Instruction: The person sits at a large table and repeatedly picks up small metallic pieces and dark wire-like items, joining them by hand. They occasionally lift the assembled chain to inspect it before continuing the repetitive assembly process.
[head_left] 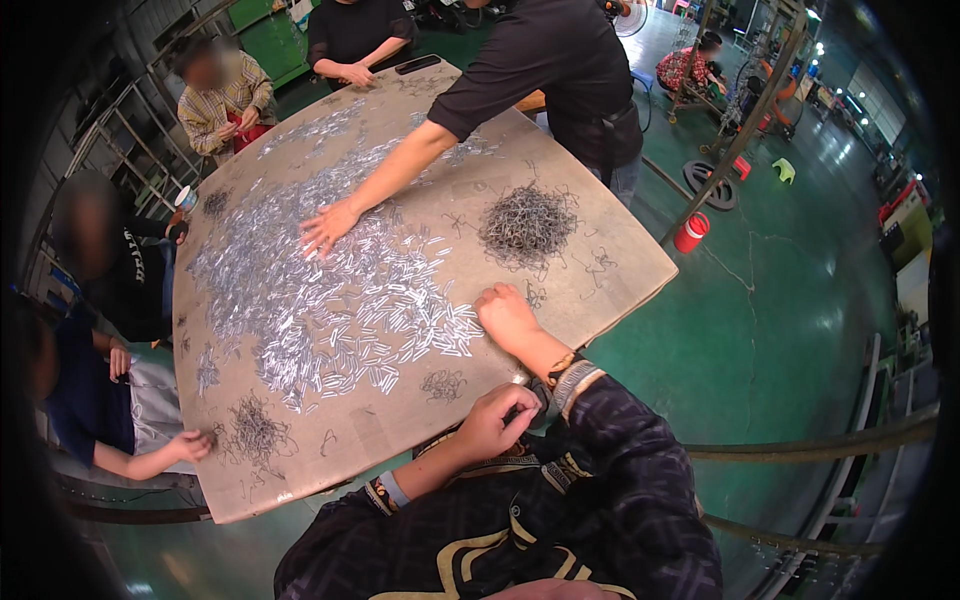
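Note:
My right hand (pixel 508 318) rests on the brown board-covered table (pixel 345 445), at the right edge of a wide spread of small shiny metal strips (pixel 380 310). Its fingers are bent and drawn together; whatever may be in them is hidden. Close to my body, at the near edge of the table, my left hand (pixel 490 425) is curled closed, and I cannot make out what it holds. Beyond my right hand lies a dark heap of thin bent wire hooks (pixel 528 225). A smaller scatter of wire hooks (pixel 443 385) lies nearer to me, left of my hands.
Across the table a person in black (pixel 560 90) reaches an open hand (pixel 330 228) over the strips. Other people sit along the left and far sides. More wire hooks (pixel 255 430) lie at the near left corner. A red jug (pixel 691 232) stands on the green floor.

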